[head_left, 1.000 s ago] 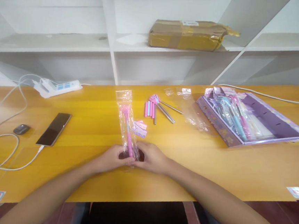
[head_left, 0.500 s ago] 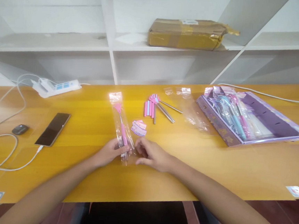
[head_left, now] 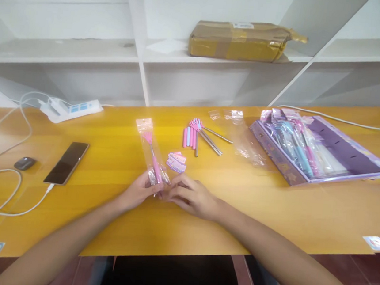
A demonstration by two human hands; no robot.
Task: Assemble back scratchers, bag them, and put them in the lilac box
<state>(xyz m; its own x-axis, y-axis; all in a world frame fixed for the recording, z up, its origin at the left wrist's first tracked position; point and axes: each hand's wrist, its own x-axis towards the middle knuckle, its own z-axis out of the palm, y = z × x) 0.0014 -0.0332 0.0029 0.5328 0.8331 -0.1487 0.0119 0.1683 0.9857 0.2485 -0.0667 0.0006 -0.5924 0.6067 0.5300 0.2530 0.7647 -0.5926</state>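
My left hand (head_left: 143, 189) grips the lower end of a clear plastic bag (head_left: 144, 125), with a pink-handled stick (head_left: 156, 168) inside it. The stick has a metal shaft and a pink fan-shaped head pointing away from me. At the bag's lower right edge is my right hand (head_left: 192, 197), its fingers bent together; whatever they pinch is too small to make out. Just beyond the hands lie small printed cards (head_left: 176, 161). Farther back are pink and blue handles (head_left: 189, 137) beside metal rods with pink and blue heads (head_left: 196, 125).
A purple tray (head_left: 275, 161) of bagged sticks stands at the right, with empty clear bags (head_left: 243, 138) beside it. On the left are a phone (head_left: 67, 163), a mouse (head_left: 25, 163), white cables and a power strip (head_left: 76, 109). A taped carton (head_left: 235, 42) sits on the shelf.
My right hand has moved left to the bag, and its fingers have closed together. The bag's lower end is now more covered by my hands.
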